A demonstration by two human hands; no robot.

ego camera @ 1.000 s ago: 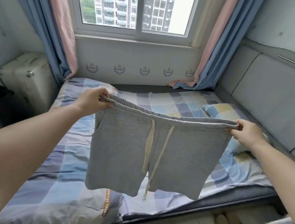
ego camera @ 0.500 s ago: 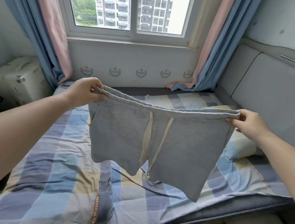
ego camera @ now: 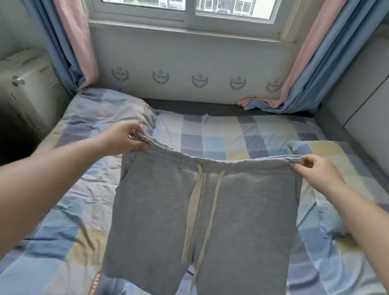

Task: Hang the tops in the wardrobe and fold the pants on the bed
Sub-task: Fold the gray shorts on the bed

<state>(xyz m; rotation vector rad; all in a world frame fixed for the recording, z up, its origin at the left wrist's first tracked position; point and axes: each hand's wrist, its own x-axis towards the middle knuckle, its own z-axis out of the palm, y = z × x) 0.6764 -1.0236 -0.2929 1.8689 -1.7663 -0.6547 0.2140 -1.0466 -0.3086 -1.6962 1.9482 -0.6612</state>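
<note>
Between both fingers — shorts waistband, pinched

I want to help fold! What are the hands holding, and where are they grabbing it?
Grey drawstring shorts, spread above the bed: the left hand and the right hand each pinch one end of the waistband.

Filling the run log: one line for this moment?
grey cotton drawstring shorts | left hand pinches waistband | right hand pinches waistband | above checked bed quilt
</note>
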